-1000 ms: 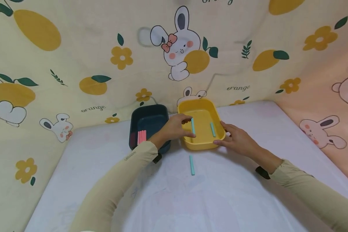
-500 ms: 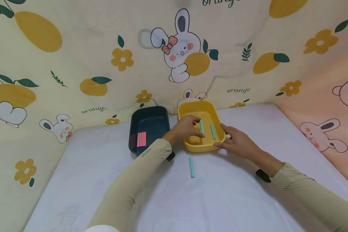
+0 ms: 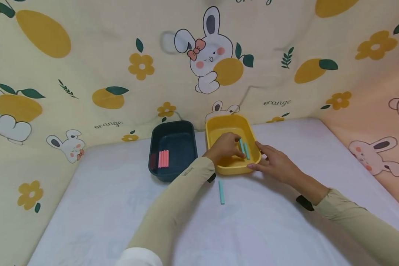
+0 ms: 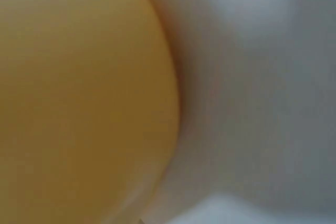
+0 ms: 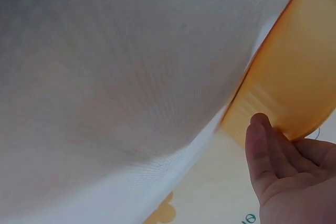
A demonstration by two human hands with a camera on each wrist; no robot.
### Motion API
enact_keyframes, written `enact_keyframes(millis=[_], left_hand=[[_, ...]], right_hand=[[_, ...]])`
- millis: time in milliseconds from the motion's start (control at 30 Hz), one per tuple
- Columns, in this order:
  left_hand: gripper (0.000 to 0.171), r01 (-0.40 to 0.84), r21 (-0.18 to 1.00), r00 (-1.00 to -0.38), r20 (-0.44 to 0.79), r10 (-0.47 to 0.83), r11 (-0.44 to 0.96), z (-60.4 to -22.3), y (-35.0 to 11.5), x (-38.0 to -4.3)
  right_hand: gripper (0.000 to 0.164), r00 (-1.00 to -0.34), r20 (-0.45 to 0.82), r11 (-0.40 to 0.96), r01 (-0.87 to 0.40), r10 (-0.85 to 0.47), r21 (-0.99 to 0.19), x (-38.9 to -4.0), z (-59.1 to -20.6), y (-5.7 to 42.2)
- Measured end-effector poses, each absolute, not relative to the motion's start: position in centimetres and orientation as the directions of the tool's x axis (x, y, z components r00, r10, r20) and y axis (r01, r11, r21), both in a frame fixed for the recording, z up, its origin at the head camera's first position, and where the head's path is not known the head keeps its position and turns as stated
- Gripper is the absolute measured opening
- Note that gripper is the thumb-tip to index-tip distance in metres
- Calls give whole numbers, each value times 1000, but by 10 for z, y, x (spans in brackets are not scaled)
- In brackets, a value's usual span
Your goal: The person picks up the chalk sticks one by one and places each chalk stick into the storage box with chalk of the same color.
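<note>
My left hand reaches into the yellow box and pinches a teal chalk-like stick by its ends between thumb and finger. Close beside it on the right, a second teal stick lies in the box. My right hand holds the box at its front right corner, thumb at the front and fingers along the right side. In the right wrist view, fingertips touch the outer wall of the box. The left wrist view is a blurred close-up of the yellow wall; no hand shows there.
A dark blue box stands just left of the yellow one, with several pink sticks side by side in it. Another teal stick lies on the white tabletop in front. A patterned cloth hangs behind.
My left hand has moved to the right inside the yellow box, bringing the pinched teal stick next to the one lying there. My right hand keeps its place on the box.
</note>
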State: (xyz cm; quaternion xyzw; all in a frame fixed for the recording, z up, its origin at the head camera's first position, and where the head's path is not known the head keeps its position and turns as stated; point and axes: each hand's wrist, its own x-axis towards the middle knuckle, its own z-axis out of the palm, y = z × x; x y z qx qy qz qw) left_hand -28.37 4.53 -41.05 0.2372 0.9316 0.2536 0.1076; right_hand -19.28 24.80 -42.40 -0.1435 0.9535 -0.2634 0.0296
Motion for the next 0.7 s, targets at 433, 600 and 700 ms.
enact_keyframes(millis=[433,600,700], left_hand=[[65,434,335,-872,-77,483,836,-423,55,-283],[71,435,292,-873,-96,478,852,-423,57,-284],[73,431,283,-872,-114,477,857,-423,57,-285]], right_hand=[[101,-958,0,830,-248,-286,-500,-191,-420,246],[101,-960,-10,835,-237,-278,-497,-192,-419,246],[101,-962,-22,834,-225,-273,-503,-192,-419,245]])
